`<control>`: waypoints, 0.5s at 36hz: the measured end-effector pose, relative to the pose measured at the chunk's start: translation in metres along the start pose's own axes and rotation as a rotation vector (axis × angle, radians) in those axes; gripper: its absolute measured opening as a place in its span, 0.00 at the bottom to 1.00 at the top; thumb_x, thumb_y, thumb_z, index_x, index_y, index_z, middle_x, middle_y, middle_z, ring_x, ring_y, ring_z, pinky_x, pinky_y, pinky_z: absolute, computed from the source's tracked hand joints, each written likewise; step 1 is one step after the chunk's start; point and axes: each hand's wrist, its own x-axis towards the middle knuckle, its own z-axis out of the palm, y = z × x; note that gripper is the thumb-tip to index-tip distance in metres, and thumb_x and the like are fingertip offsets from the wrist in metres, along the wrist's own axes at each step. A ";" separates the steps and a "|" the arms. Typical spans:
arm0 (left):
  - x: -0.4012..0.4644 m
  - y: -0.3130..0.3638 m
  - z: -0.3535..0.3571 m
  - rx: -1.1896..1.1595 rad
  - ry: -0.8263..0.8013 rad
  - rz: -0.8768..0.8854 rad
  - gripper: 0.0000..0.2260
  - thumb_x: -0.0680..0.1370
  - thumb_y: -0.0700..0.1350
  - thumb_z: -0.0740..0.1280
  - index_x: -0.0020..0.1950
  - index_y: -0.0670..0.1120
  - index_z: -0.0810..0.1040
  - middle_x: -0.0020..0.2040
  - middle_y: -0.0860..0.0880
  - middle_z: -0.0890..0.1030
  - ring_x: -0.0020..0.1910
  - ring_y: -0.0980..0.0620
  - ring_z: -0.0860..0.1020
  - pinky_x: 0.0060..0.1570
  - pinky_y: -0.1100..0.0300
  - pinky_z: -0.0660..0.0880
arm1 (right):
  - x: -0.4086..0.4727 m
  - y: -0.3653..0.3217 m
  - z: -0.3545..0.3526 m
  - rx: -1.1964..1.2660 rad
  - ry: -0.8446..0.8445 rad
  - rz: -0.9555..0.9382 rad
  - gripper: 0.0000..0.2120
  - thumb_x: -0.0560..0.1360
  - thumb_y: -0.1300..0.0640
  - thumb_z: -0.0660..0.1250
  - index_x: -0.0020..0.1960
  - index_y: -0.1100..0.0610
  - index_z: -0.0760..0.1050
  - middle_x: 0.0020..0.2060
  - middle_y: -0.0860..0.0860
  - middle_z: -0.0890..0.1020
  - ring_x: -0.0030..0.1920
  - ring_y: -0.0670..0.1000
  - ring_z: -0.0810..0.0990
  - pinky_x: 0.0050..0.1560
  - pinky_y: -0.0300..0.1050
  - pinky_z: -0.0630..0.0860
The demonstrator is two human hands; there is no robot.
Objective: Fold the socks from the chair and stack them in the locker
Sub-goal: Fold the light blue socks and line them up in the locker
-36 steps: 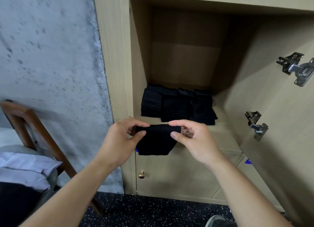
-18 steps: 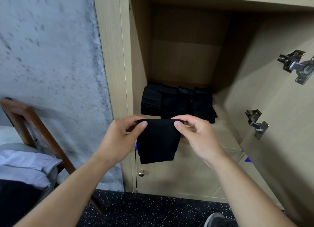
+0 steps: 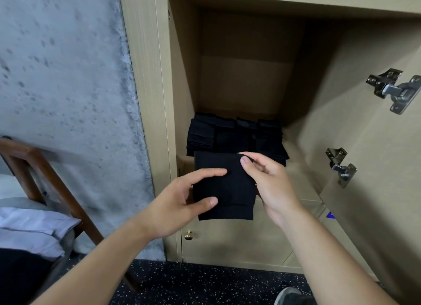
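Note:
A folded black sock (image 3: 230,186) hangs in front of the open locker (image 3: 246,81), just below its shelf edge. My left hand (image 3: 180,204) grips the sock's left side, thumb on the front and fingers across it. My right hand (image 3: 271,181) pinches its top right corner. Inside the locker, stacks of folded black socks (image 3: 237,133) stand in a row at the back of the shelf. The wooden chair (image 3: 45,181) with grey and dark fabric on its seat is at the lower left.
The locker door (image 3: 373,158) stands open at the right, with two metal hinges (image 3: 396,90) on it. A shut lower compartment with a brass knob (image 3: 188,235) lies below. A concrete wall (image 3: 63,88) fills the left. My shoe (image 3: 291,295) shows on the speckled floor.
The sock has unfolded downward and now hangs longer. My left hand slid from the top edge down to the sock's left side, while the right hand kept the top corner.

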 end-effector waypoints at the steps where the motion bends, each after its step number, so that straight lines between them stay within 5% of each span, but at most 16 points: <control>1: 0.000 0.000 0.001 0.004 0.000 -0.013 0.23 0.81 0.35 0.69 0.73 0.55 0.74 0.68 0.58 0.79 0.68 0.56 0.77 0.63 0.63 0.76 | 0.000 0.000 0.000 0.011 -0.003 0.005 0.08 0.82 0.56 0.68 0.59 0.51 0.83 0.51 0.51 0.88 0.55 0.53 0.86 0.52 0.46 0.82; 5: 0.001 0.000 0.002 -0.009 0.060 -0.038 0.25 0.80 0.33 0.69 0.73 0.55 0.74 0.64 0.61 0.80 0.63 0.61 0.79 0.57 0.69 0.76 | 0.000 0.000 0.000 -0.032 -0.002 -0.017 0.11 0.82 0.52 0.68 0.62 0.42 0.81 0.49 0.47 0.86 0.58 0.50 0.84 0.58 0.48 0.78; 9: 0.004 -0.004 -0.001 -0.065 0.176 -0.048 0.26 0.79 0.32 0.69 0.73 0.55 0.74 0.65 0.58 0.80 0.66 0.59 0.78 0.60 0.65 0.77 | -0.003 -0.001 0.003 -0.075 -0.135 -0.014 0.19 0.81 0.49 0.69 0.68 0.32 0.73 0.63 0.44 0.81 0.67 0.42 0.77 0.72 0.49 0.72; 12: 0.006 -0.007 -0.004 -0.088 0.231 -0.048 0.27 0.80 0.31 0.69 0.73 0.56 0.74 0.65 0.60 0.80 0.66 0.59 0.78 0.63 0.60 0.78 | -0.007 -0.001 0.005 -0.084 -0.262 -0.007 0.24 0.81 0.56 0.69 0.72 0.37 0.72 0.61 0.35 0.79 0.61 0.30 0.76 0.60 0.31 0.75; 16: 0.006 -0.009 -0.006 -0.098 0.264 -0.041 0.28 0.80 0.31 0.68 0.73 0.56 0.73 0.64 0.62 0.80 0.66 0.59 0.78 0.63 0.60 0.78 | -0.011 0.004 0.006 -0.157 -0.318 0.010 0.26 0.80 0.63 0.69 0.72 0.41 0.73 0.62 0.35 0.81 0.62 0.41 0.81 0.58 0.33 0.76; 18: 0.006 -0.009 -0.006 -0.102 0.274 -0.042 0.28 0.79 0.30 0.68 0.73 0.55 0.73 0.64 0.62 0.81 0.65 0.59 0.79 0.62 0.61 0.78 | -0.012 0.005 0.006 -0.172 -0.298 0.023 0.26 0.80 0.65 0.69 0.72 0.42 0.73 0.59 0.32 0.82 0.60 0.39 0.82 0.56 0.31 0.76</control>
